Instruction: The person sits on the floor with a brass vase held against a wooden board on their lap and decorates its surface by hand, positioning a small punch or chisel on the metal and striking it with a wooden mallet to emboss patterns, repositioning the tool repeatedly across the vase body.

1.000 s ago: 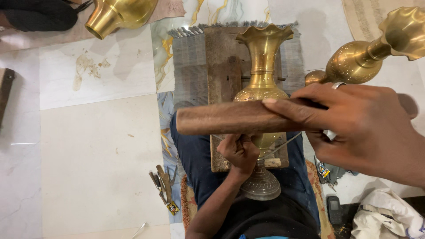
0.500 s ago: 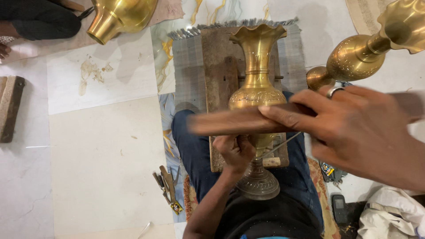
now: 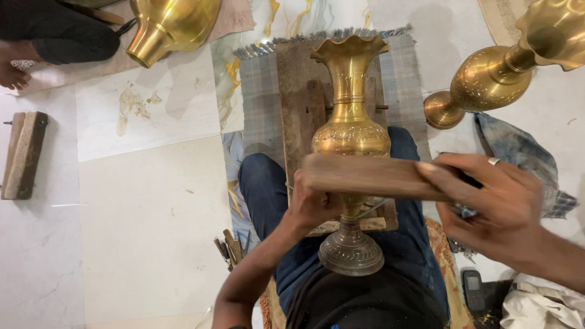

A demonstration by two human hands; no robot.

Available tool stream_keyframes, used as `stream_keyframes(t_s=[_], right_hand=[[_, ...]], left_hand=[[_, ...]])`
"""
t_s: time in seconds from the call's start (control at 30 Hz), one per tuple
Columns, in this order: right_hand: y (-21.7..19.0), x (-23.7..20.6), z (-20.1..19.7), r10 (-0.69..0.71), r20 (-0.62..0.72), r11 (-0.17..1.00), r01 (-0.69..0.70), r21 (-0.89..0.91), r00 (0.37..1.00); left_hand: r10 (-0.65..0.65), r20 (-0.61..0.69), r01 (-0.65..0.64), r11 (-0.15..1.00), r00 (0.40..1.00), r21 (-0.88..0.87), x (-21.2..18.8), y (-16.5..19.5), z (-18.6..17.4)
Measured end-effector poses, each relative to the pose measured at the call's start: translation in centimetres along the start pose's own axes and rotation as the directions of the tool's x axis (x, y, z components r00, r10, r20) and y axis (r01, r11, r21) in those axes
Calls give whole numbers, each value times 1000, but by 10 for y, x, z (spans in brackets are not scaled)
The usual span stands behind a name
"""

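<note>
2 more brass vases [image 3: 173,25] [image 3: 506,70], wood block [image 3: 23,155], phone [image 3: 473,290]

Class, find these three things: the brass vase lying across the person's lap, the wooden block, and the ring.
brass vase [image 3: 351,131], head view, round belly.
wooden block [image 3: 372,176], head view, its middle.
ring [image 3: 493,161], head view, band on finger.

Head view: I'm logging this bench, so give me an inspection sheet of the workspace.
Surface: pale tiled floor, striped grey mat, worn wooden board.
Job's things: engraved brass vase lying across the lap; brown wooden block.
Clutter: small metal tools, two more brass vases, dark phone.
Hands: left hand by the vase stem; right hand holding the block.
Cables: nothing seen.
Surroundings: another person's limbs top left.
</note>
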State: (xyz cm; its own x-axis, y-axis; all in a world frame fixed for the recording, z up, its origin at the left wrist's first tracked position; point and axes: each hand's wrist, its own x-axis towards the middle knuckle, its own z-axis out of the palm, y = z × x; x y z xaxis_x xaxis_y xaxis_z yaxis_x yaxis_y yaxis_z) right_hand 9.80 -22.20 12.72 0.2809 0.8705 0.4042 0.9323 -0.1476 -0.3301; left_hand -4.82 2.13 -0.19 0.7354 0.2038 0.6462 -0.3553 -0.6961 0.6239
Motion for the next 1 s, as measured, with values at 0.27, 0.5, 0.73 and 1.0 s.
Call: stream_keyframes(t_s=[0.27,0.5,0.73,1.0], right_hand=[[-2,-6,-6,119,50,992,-117,-50,992],[-16,41,-32,68,357,938,62,-341,932],[-36,74,-38,52,393,962,61,-268,918],[-46,86,-34,-241,316,855,355,-379,917]], left_hand=[[-91,16,91,996,996,-25,-8,0,3],[-183,-457,271,953,871,135,-24,23,33],[-300,-595,334,941,745,-56,-26,35,51],[-227,-583,333,939,780,80,-36,25,58]])
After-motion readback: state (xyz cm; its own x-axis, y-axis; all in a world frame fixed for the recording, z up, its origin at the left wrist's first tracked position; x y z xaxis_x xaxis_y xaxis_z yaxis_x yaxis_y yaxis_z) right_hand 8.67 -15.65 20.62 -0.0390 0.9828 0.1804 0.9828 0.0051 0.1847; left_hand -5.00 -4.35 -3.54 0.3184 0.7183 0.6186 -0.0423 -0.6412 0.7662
